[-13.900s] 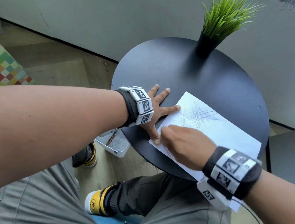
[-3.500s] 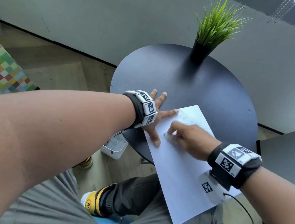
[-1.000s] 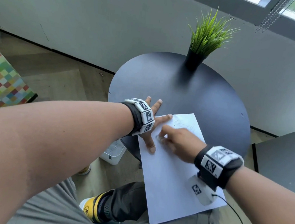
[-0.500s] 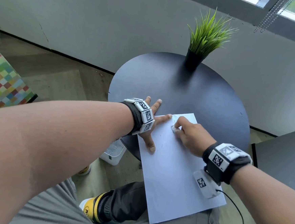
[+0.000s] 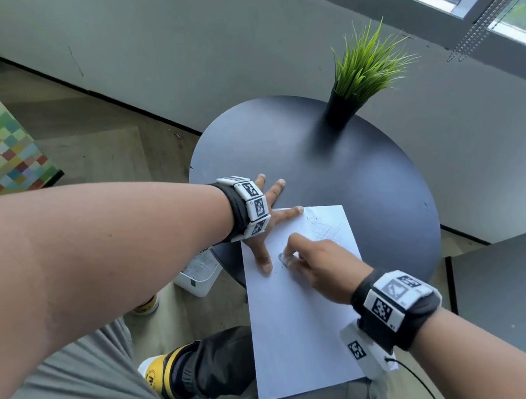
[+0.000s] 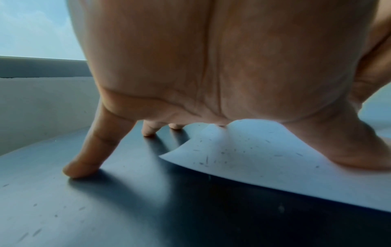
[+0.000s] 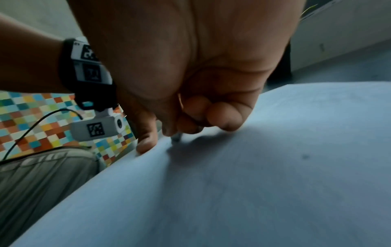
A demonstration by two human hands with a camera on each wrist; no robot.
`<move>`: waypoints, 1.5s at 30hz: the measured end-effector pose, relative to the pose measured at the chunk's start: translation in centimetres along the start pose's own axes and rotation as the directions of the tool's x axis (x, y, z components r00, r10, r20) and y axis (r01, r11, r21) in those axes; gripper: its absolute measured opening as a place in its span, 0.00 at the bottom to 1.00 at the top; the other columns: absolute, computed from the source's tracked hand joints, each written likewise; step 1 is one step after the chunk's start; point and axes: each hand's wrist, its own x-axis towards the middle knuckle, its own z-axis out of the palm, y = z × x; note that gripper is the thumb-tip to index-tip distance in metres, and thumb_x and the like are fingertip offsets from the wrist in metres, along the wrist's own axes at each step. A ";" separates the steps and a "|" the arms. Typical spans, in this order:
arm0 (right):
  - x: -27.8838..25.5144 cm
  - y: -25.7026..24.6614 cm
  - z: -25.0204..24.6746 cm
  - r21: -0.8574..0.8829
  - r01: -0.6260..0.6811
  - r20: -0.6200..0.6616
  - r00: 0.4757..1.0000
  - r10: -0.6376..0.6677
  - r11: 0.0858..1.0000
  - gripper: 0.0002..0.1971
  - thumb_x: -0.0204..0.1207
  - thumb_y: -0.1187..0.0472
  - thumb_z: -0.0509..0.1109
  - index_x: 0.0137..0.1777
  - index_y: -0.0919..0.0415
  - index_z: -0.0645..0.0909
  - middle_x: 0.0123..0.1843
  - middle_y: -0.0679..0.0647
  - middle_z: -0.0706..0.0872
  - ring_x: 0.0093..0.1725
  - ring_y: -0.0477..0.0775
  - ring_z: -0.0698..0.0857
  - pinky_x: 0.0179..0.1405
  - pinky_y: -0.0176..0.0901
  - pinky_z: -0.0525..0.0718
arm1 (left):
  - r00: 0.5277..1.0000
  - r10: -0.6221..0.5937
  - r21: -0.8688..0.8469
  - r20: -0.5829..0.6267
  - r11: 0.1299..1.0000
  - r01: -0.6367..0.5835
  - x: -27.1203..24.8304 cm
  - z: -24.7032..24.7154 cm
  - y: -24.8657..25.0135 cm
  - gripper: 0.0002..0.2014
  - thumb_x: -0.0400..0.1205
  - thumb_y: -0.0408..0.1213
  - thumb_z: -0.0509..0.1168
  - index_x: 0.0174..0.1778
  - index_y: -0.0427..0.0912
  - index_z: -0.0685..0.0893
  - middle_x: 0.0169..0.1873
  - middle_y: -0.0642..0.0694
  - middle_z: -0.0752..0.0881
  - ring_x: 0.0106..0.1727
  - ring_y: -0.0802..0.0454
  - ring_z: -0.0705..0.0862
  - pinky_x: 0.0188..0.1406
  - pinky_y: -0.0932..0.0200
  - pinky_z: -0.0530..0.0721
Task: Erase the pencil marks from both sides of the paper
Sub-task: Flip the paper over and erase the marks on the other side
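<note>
A white sheet of paper [image 5: 302, 322] lies on the round black table [image 5: 351, 181], its near half hanging over the table's edge above my lap. Faint pencil marks [image 5: 325, 228] show near its far end, and eraser crumbs [image 6: 211, 158] lie on its corner. My left hand [image 5: 269, 218] is spread flat, index finger and thumb pressing the paper's left edge, the other fingers [image 6: 82, 168] on the table. My right hand [image 5: 310, 263] pinches a small greyish eraser [image 5: 284, 258] and holds it on the paper beside my left thumb. In the right wrist view the eraser [image 7: 176, 137] is mostly hidden under the curled fingers.
A potted green grass plant [image 5: 359, 81] stands at the table's far edge. A white box [image 5: 199, 276] sits on the floor under the table's left side. A second dark surface [image 5: 500, 281] lies to the right, a chequered colourful block [image 5: 4, 147] at the far left.
My right hand has slid the eraser back from near the paper's far end toward my left thumb. The left hand and the paper have stayed in place.
</note>
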 end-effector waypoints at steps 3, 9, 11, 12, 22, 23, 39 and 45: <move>0.8 1.9 -1.6 0.086 -0.196 -0.143 0.968 0.207 0.977 0.07 0.84 0.44 0.60 0.52 0.45 0.73 0.44 0.49 0.84 0.45 0.56 0.82 0.46 0.50 0.81 | 1.000 -0.002 0.009 0.007 1.000 0.002 -0.5 -0.4 0.0 0.72 0.46 0.83 0.70 0.77 0.76 0.28 0.83 0.44 0.27 0.82 0.23 0.33 0.74 0.16 0.54; 0.8 2.1 -1.3 0.052 -0.257 -0.182 0.948 0.262 0.965 0.11 0.86 0.44 0.57 0.53 0.51 0.70 0.45 0.55 0.84 0.47 0.64 0.82 0.47 0.53 0.82 | 0.999 0.013 -0.050 -0.042 0.999 -0.015 -1.2 -0.7 1.0 0.68 0.55 0.77 0.74 0.85 0.67 0.40 0.85 0.46 0.31 0.86 0.35 0.36 0.74 0.21 0.58; 0.7 1.6 -1.4 0.009 -0.253 -0.197 0.948 0.250 0.967 0.12 0.86 0.45 0.55 0.52 0.53 0.68 0.47 0.57 0.84 0.48 0.65 0.81 0.47 0.54 0.82 | 0.997 0.011 -0.055 -0.080 0.998 -0.015 -1.4 0.1 1.0 0.68 0.54 0.81 0.69 0.85 0.66 0.38 0.85 0.48 0.31 0.86 0.38 0.35 0.72 0.16 0.56; 0.6 1.3 -1.3 -0.035 -0.241 -0.206 0.951 0.229 0.970 0.12 0.86 0.45 0.55 0.51 0.53 0.67 0.48 0.58 0.84 0.48 0.65 0.81 0.45 0.54 0.81 | 0.996 0.011 -0.053 -0.090 0.998 -0.016 -1.4 0.5 0.9 0.68 0.54 0.83 0.67 0.84 0.66 0.36 0.85 0.49 0.31 0.86 0.39 0.35 0.70 0.14 0.55; 0.8 0.6 -2.0 -0.251 -0.247 -0.211 0.958 0.196 0.936 0.12 0.85 0.47 0.53 0.46 0.53 0.61 0.51 0.57 0.85 0.47 0.67 0.82 0.40 0.51 0.79 | 1.000 0.001 -0.062 -0.027 0.998 -0.003 -2.0 1.4 0.7 0.67 0.53 0.84 0.66 0.79 0.73 0.29 0.83 0.51 0.26 0.84 0.34 0.30 0.63 0.07 0.53; 1.1 1.0 -2.3 -0.241 -0.281 -0.234 0.946 0.225 0.929 0.11 0.85 0.49 0.53 0.46 0.54 0.62 0.51 0.58 0.85 0.45 0.67 0.81 0.40 0.52 0.79 | 1.000 -0.003 -0.071 -0.023 0.998 0.001 -2.0 1.4 0.7 0.68 0.53 0.84 0.67 0.79 0.73 0.29 0.83 0.51 0.26 0.84 0.34 0.30 0.63 0.07 0.53; -2.0 -2.1 0.6 -0.271 0.055 0.026 0.998 -0.050 0.961 0.04 0.83 0.54 0.55 0.49 0.53 0.64 0.45 0.48 0.76 0.45 0.58 0.77 0.42 0.54 0.80 | 1.000 -0.005 -0.057 -0.019 0.998 0.004 -2.2 1.3 0.9 0.69 0.55 0.83 0.68 0.81 0.68 0.28 0.83 0.48 0.26 0.83 0.30 0.30 0.64 0.09 0.54; -0.5 1.0 -1.2 -0.317 -0.180 -0.214 0.970 0.115 0.931 0.08 0.84 0.52 0.54 0.45 0.52 0.61 0.41 0.49 0.76 0.45 0.64 0.82 0.41 0.53 0.83 | 1.000 0.004 -0.034 0.000 0.999 -0.004 -2.4 0.8 1.4 0.69 0.59 0.80 0.69 0.83 0.64 0.29 0.84 0.45 0.27 0.83 0.26 0.31 0.69 0.14 0.57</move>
